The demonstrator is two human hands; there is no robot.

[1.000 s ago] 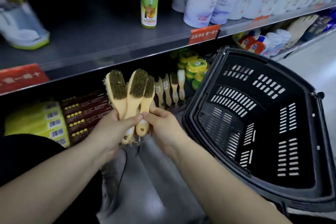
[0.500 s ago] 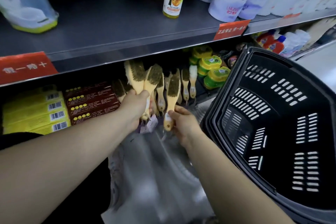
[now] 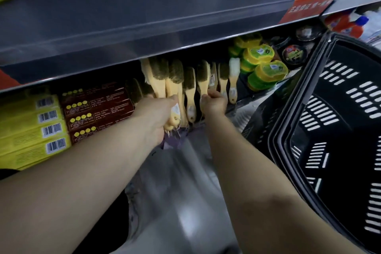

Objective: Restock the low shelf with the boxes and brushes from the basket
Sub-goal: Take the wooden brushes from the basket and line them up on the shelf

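My left hand (image 3: 156, 117) grips the handles of two wooden brushes (image 3: 165, 76), their dark bristle heads reaching under the upper shelf. My right hand (image 3: 213, 103) pinches the handle of another wooden brush (image 3: 203, 76) among a row of brushes (image 3: 223, 80) standing on the low shelf (image 3: 243, 101). Dark red boxes (image 3: 97, 109) and yellow boxes (image 3: 31, 130) are stacked on the low shelf to the left. The black basket (image 3: 288, 130) stands at the right, and I see nothing inside it.
The grey upper shelf (image 3: 144, 16) overhangs the brushes, with bottles and an orange price tag (image 3: 307, 6) on it. Green and yellow tubs (image 3: 261, 66) and a black round tin (image 3: 293, 55) sit right of the brushes. Grey floor lies below my arms.
Both hands have moved forward from in front of me to the low shelf. The right hand took one brush from the bunch and now holds it in the row.
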